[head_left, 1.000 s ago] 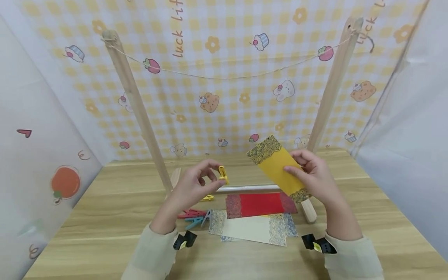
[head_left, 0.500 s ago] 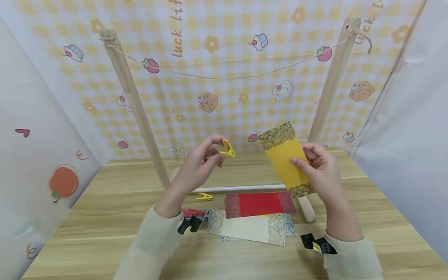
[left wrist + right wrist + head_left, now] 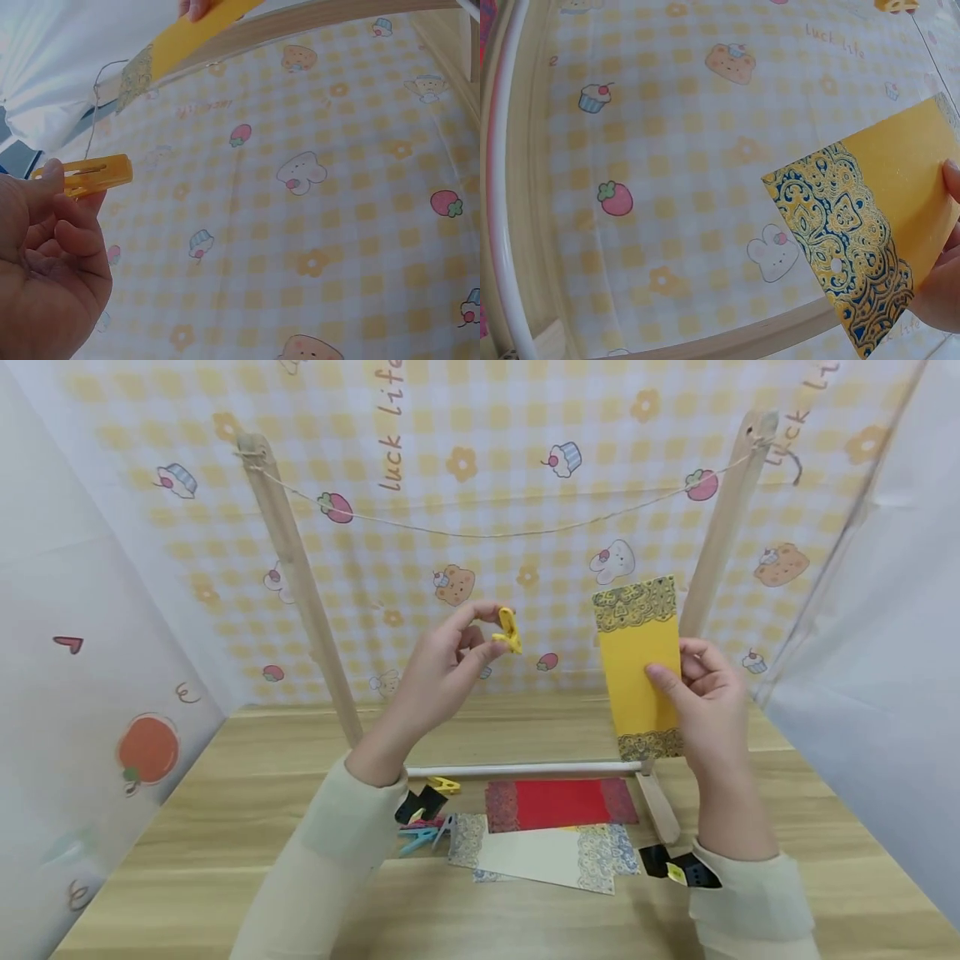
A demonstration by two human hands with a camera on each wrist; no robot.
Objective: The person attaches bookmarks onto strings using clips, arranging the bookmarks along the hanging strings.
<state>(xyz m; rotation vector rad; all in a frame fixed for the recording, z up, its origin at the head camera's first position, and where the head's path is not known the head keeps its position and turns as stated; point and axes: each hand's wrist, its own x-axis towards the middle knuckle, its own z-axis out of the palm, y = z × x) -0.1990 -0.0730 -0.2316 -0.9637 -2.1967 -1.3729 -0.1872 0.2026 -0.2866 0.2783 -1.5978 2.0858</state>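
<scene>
My left hand (image 3: 446,668) pinches a yellow clothespin (image 3: 509,631) between thumb and fingers, held up below the string. In the left wrist view the same clothespin (image 3: 97,174) sticks out past the fingertips. A yellow card with dark patterned ends (image 3: 637,668) stands nearly upright in my right hand (image 3: 708,706), the thumb on its front and the fingers behind. The right wrist view shows the card's blue and gold lace pattern (image 3: 847,232) close up. Both hands are apart from the thin string (image 3: 480,535) strung above them.
Two wooden posts (image 3: 300,585) (image 3: 723,527) carry the string, with a white rod (image 3: 525,769) between their feet. On the table lie a red card (image 3: 558,803), a cream card (image 3: 532,853) over others, a yellow clothespin (image 3: 446,786) and several coloured clothespins (image 3: 422,837).
Both hands have risen toward the string, the left also shifting right with its clothespin. The yellow card has turned from slanted to nearly upright and moved right.
</scene>
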